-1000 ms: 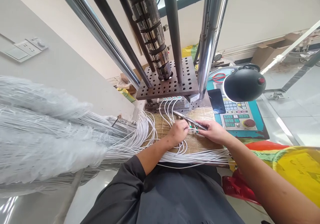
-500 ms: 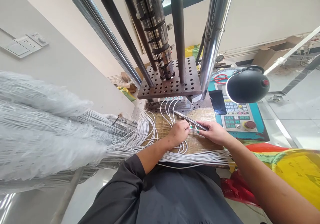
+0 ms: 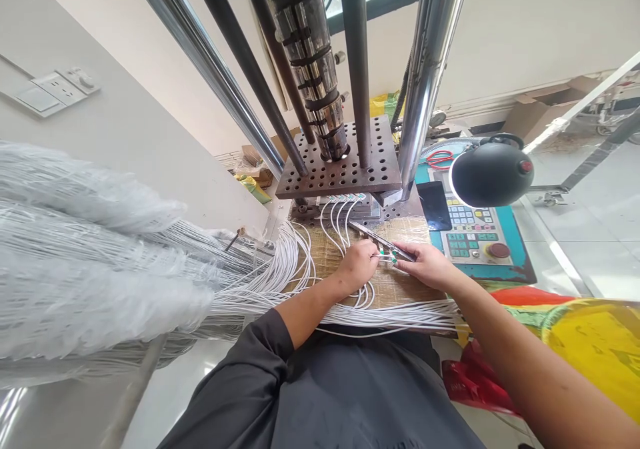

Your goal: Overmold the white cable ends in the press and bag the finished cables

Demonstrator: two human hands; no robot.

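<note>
My left hand (image 3: 360, 264) is closed in a pinch on a thin white cable (image 3: 381, 255) over the front of the work surface (image 3: 330, 252). My right hand (image 3: 425, 265) grips the near end of a narrow metal bar (image 3: 377, 236), which slants away toward the press. Small green-tipped ends (image 3: 394, 259) show between my hands, by the right fingertips; their exact shape is too small to make out. Several white cables (image 3: 336, 214) run from a fixture (image 3: 345, 197) under the perforated press plate (image 3: 340, 175) toward my left hand.
A thick bundle of white cables (image 3: 390, 317) crosses the front edge, coming from plastic-wrapped cables (image 3: 100, 255) at left. Steel columns (image 3: 434, 69) flank the press. A black lamp (image 3: 493, 174) hangs over the control panel (image 3: 475, 232) at right, near red-handled scissors (image 3: 440, 160).
My hands stay almost in place. The green-tipped ends between them have shifted slightly and show more clearly. The view has moved a little.
</note>
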